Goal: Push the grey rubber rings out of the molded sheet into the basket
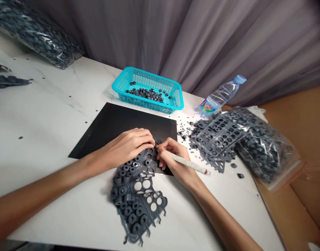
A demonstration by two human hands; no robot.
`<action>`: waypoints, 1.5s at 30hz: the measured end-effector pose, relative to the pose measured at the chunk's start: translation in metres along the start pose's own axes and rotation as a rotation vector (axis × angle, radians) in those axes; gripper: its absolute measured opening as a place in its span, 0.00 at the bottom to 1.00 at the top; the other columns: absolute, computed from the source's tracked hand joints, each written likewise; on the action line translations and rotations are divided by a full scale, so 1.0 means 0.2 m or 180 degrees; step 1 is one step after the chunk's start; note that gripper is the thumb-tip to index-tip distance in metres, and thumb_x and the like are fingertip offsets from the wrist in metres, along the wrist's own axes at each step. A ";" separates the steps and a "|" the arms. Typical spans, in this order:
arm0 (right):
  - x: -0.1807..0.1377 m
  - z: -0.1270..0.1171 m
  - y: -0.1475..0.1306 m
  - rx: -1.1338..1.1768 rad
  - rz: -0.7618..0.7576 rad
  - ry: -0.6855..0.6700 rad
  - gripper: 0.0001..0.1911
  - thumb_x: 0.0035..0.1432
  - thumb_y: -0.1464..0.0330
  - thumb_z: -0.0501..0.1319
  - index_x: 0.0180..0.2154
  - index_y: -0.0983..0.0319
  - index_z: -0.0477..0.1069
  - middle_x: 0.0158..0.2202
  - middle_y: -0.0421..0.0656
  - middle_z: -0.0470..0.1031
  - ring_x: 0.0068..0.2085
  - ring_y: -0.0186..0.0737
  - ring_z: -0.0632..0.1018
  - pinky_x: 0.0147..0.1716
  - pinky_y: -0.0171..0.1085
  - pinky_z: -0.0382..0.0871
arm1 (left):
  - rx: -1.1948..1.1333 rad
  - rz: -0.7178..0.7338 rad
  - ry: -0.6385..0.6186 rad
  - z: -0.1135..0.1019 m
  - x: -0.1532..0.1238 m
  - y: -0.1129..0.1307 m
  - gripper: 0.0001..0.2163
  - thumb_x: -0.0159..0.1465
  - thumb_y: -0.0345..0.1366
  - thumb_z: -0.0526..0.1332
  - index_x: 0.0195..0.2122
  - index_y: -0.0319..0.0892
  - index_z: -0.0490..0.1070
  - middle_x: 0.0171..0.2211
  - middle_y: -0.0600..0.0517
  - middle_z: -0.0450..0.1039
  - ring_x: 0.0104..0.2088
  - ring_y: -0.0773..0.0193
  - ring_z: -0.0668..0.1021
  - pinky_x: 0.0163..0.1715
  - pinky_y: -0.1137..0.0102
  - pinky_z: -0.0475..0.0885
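Nearest the camera, at the bottom centre of the frame, a grey rubber sheet (137, 190) studded with small rings lies on the white counter (45, 115), its long axis running from the lower edge up toward the middle, its far end overlapping a black mat (115, 122). The left hand (128, 144) rests flat on that far end, fingers together and pressing down. Just to its right, the right hand (173, 155) pinches a white stick (188, 164), whose tip meets the sheet between the two hands and whose tail points lower right. A turquoise basket (175, 101) holding loose rings sits beyond the mat, upper centre.
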State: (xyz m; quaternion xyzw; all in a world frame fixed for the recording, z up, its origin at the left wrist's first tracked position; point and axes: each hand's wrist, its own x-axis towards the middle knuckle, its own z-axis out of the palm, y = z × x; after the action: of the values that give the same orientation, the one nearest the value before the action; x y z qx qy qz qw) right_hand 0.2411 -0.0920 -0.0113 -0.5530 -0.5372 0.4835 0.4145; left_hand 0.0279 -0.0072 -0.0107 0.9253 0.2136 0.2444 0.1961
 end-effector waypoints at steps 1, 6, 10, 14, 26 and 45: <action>0.00 -0.01 0.00 0.0186 -0.0033 -0.0010 0.09 0.68 0.63 0.64 0.37 0.60 0.70 0.28 0.38 0.77 0.24 0.34 0.77 0.24 0.32 0.72 | -0.0040 -0.0071 -0.0063 0.00 0.00 0.00 0.10 0.78 0.32 0.57 0.45 0.42 0.78 0.47 0.50 0.80 0.48 0.60 0.80 0.54 0.64 0.70; 0.01 -0.08 0.00 0.0318 -0.0215 0.0057 0.13 0.67 0.58 0.68 0.39 0.62 0.77 0.28 0.39 0.78 0.25 0.33 0.77 0.28 0.34 0.74 | -0.0150 -0.0171 -0.0190 -0.03 0.02 0.01 0.08 0.77 0.34 0.59 0.51 0.42 0.78 0.48 0.51 0.80 0.49 0.58 0.80 0.59 0.62 0.68; 0.02 -0.11 -0.02 0.0051 -0.0131 -0.0018 0.12 0.64 0.59 0.71 0.35 0.62 0.82 0.30 0.41 0.79 0.29 0.36 0.79 0.32 0.35 0.75 | -0.0070 -0.0162 -0.0277 -0.04 0.02 0.01 0.08 0.77 0.33 0.59 0.51 0.42 0.78 0.48 0.50 0.80 0.51 0.58 0.80 0.61 0.61 0.66; 0.02 -0.11 -0.02 -0.0245 -0.0416 0.0003 0.10 0.64 0.60 0.71 0.33 0.60 0.84 0.38 0.45 0.81 0.38 0.40 0.81 0.39 0.37 0.76 | -0.0047 -0.0188 -0.0331 -0.04 0.01 0.02 0.09 0.78 0.34 0.57 0.51 0.43 0.78 0.49 0.50 0.80 0.51 0.58 0.79 0.62 0.61 0.65; -0.01 -0.08 -0.03 0.0302 0.0206 -0.0102 0.15 0.62 0.58 0.73 0.43 0.62 0.82 0.24 0.41 0.82 0.24 0.37 0.82 0.28 0.34 0.77 | 0.0011 -0.0226 -0.0291 -0.04 0.01 0.02 0.11 0.79 0.33 0.56 0.50 0.41 0.78 0.47 0.49 0.78 0.49 0.59 0.78 0.57 0.62 0.68; 0.02 -0.02 0.01 0.0232 -0.0126 -0.0003 0.09 0.67 0.63 0.67 0.37 0.61 0.72 0.26 0.37 0.77 0.23 0.33 0.78 0.24 0.32 0.76 | -0.0139 -0.0258 -0.0230 -0.03 0.01 0.02 0.10 0.78 0.33 0.57 0.50 0.41 0.78 0.47 0.49 0.78 0.50 0.58 0.79 0.55 0.62 0.70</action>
State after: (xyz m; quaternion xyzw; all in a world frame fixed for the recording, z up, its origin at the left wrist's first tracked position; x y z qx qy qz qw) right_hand 0.2452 -0.0873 -0.0137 -0.5266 -0.5302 0.4948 0.4436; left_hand 0.0278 -0.0069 -0.0034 0.9196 0.2383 0.2073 0.2336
